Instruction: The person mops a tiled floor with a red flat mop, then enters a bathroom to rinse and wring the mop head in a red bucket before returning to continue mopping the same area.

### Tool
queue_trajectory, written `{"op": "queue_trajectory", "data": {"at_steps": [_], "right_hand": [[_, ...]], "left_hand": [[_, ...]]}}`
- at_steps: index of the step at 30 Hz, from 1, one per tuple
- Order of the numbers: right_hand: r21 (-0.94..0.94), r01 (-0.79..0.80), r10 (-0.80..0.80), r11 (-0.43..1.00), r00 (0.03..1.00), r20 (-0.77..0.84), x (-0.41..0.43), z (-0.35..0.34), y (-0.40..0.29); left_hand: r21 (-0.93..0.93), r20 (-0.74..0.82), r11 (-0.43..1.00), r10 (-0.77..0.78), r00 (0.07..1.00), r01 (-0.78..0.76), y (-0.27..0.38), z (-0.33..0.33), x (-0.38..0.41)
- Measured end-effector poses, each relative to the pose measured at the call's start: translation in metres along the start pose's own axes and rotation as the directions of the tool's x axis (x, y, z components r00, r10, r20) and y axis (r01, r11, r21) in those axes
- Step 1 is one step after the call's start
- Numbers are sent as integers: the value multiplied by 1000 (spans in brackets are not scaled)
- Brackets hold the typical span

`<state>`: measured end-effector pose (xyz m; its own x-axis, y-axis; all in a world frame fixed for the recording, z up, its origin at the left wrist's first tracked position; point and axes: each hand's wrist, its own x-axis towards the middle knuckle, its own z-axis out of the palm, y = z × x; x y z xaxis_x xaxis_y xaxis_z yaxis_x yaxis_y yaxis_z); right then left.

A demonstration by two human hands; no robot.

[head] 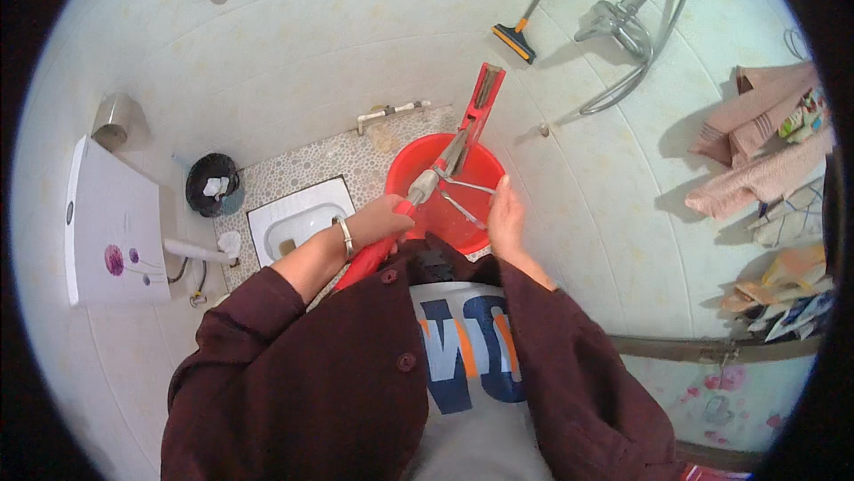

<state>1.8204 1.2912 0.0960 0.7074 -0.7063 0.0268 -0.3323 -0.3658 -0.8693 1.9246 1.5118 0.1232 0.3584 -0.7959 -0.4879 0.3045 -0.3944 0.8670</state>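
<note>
A sponge mop with a red head (482, 104) and a red handle (367, 262) slants across a red plastic bucket (408, 154). My left hand (379, 222), with a bracelet at the wrist, is closed around the handle just below the grey collar (423, 186). From that collar a forked metal lever (466, 183) spreads to the right. My right hand (507, 219) has its fingers around the lever's end, over the bucket's right rim. The mop head is raised, its upper end beyond the far rim. My sleeve and jacket front hide the bucket's near side.
A white squat toilet (259, 221) is set in the pebble-patterned floor (313, 157) to the left, with a black-lined bin (193, 190) beyond. A cistern (120, 227) hangs on the left wall. A floor squeegee (514, 42), shower mixer (614, 24) and towels (754, 120) line the right.
</note>
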Motion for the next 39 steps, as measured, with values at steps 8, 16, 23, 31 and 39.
{"op": "queue_trajectory", "data": {"at_steps": [8,16,23,31,39], "right_hand": [[-240,-34,-9,970,984,-176,84,12,14],[7,-453,451,892,888,-88,43,73,65],[280,-921,44,271,303,952,3,105,58],[463,-878,32,-121,463,886,0,101,41],[765,-607,225,-218,731,644,-39,60,15]], "left_hand": [[-92,18,995,-39,999,40,26,14,-36],[-286,87,947,-124,988,144,12,10,18],[-719,287,618,-152,946,317,-22,-3,52],[-213,306,929,-230,924,301,-35,-26,62],[126,536,926,-366,761,357,-6,-29,92]]}}
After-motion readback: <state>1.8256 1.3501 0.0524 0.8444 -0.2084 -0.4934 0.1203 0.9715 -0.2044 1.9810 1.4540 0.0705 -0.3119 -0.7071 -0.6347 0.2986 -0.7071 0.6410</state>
